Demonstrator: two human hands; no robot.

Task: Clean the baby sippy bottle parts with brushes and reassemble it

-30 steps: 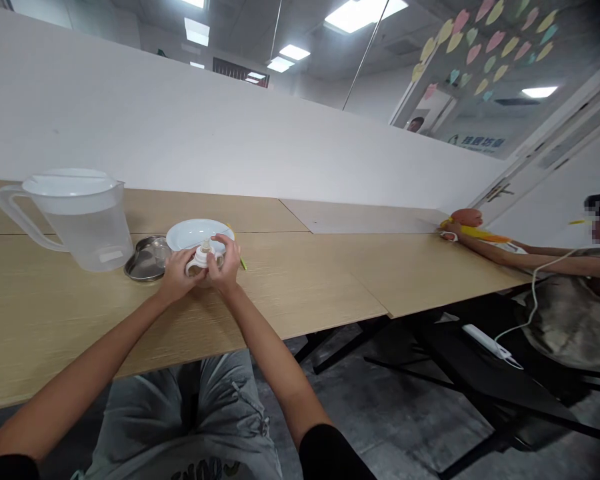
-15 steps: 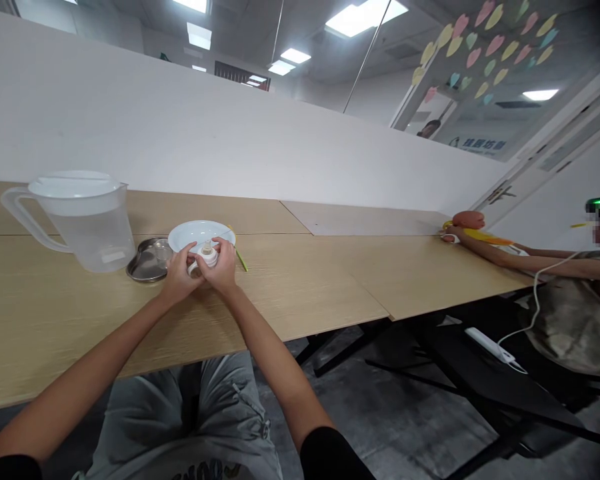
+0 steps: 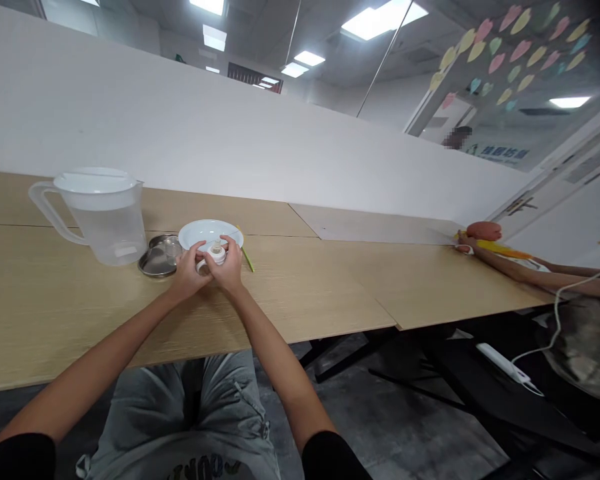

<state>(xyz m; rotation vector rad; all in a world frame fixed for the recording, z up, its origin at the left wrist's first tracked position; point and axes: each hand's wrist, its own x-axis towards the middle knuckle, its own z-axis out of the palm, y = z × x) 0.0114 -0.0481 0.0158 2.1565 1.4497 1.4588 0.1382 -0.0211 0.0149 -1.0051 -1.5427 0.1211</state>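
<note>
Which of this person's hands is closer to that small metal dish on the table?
The left hand is nearer, right beside the small metal dish. The right hand is farther away, past the left hand; together they hold a small white part.

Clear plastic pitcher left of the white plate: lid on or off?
On. The round white plastic lid sits flat across the top of the clear plastic pitcher, covering its mouth.

Clear plastic lidded pitcher [image 3: 113,233] on light wooden table [image 3: 300,293], left of round steel dish [image 3: 159,260]; round white ceramic plate [image 3: 205,233] right of dish; white plastic bottle cap [image 3: 216,255] just before plate.
</note>
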